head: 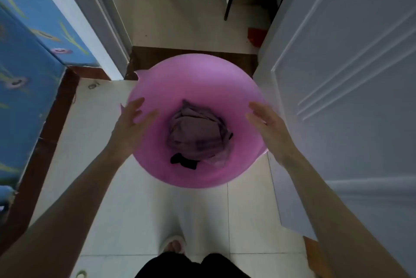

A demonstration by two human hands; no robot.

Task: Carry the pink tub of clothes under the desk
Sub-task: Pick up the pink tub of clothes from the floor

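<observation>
Fingers, left: fingers (137,106) spread and extended, lying over the tub's left rim, not curled around it; whether they press on the plastic cannot be told.
Fingers, right: fingers (255,112) likewise straight and apart, over the right rim, nothing clasped.
Hands: left hand (130,124) and right hand (267,127) sit on opposite sides of the tub, palms turned inward, bare forearms reaching in from the lower corners.
Tub orientation: pink tub (195,79) is upright with its mouth facing up at the camera; being round, it has no clear long axis.
Tub look: smooth, translucent pink plastic, wide flaring wall, small lip at the upper left of the rim.
Contents: clothes (198,136) bunched in the bottom, greyish-purple fabric with a black piece at the near edge.
Tub place: in front of the person, between the hands, over white floor tiles (139,210) and a dark doorway threshold (148,57).
Surroundings: white door (351,75) stands just right; blue patterned mattress (24,57) lies left.
</observation>
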